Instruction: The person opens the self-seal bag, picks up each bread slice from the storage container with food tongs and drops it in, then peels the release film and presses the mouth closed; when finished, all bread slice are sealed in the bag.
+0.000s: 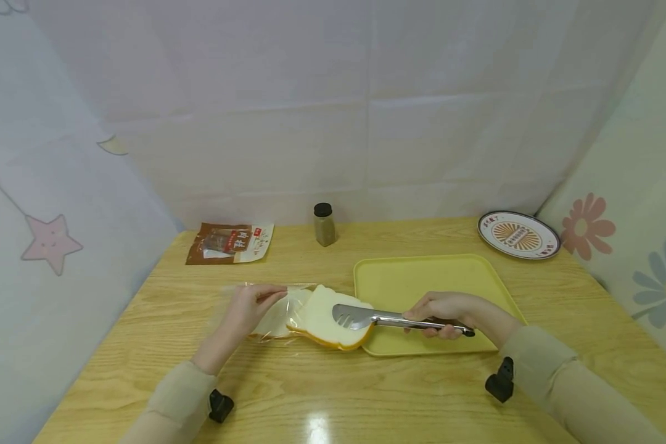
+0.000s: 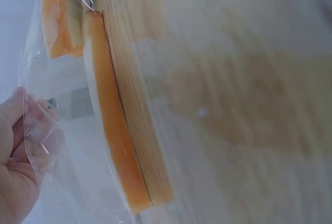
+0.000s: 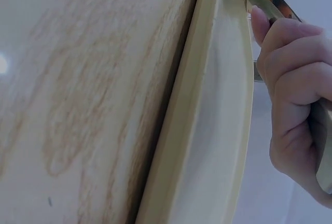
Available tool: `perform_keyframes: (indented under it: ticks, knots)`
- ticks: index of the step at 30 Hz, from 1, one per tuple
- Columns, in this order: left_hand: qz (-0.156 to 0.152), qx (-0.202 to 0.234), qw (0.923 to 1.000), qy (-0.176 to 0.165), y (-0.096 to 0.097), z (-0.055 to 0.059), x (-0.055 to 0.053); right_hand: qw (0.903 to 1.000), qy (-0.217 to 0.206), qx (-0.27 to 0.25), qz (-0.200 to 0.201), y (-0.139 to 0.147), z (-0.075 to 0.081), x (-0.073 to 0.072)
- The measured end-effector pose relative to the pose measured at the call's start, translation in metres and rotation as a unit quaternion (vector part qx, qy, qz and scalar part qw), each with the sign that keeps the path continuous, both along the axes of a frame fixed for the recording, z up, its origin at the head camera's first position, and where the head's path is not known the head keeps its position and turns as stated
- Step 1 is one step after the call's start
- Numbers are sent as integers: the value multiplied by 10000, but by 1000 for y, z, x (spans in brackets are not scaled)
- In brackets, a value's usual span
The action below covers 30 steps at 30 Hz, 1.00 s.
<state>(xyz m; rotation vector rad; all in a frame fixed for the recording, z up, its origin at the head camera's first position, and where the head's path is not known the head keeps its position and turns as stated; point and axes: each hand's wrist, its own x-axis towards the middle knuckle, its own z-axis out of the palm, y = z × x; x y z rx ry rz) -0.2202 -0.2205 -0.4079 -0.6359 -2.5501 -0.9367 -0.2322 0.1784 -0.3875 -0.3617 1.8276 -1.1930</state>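
Gripping metal tongs on squarish bread is the right hand; the left hand pinches clear film.

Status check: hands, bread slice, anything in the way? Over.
Left hand pinches clear bag. Right hand grips tongs, their head over bread slice. Slice's left corner appears under the clear bag; possible snag.

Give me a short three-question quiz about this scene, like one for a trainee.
1. Which hand holds the tongs?
2. True or false: the jar stands between the packet and the plate.
3. What do the fingers of the left hand hold?
A) the jar
B) the clear bag
C) the plate

Key:
1. The right hand
2. True
3. B
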Motion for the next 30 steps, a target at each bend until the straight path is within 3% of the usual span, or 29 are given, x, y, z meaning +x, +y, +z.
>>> perform_keyframes:
  ticks: [7,17,23,30]
  knots:
    - [-33,19,10000,15,-1,0,1,9986,517,92,105,-5,6,-1]
    - [46,-142,9991,389,-2,-3,-2,9951,973,197,-33,-14,13,2]
    - [161,-336,9990,239,0,-3,-3,9969,762,183,-2,-13,19,-3]
    - [-133,-184,9997,-67,7,-4,-4,9982,442,286,296,-11,25,-15]
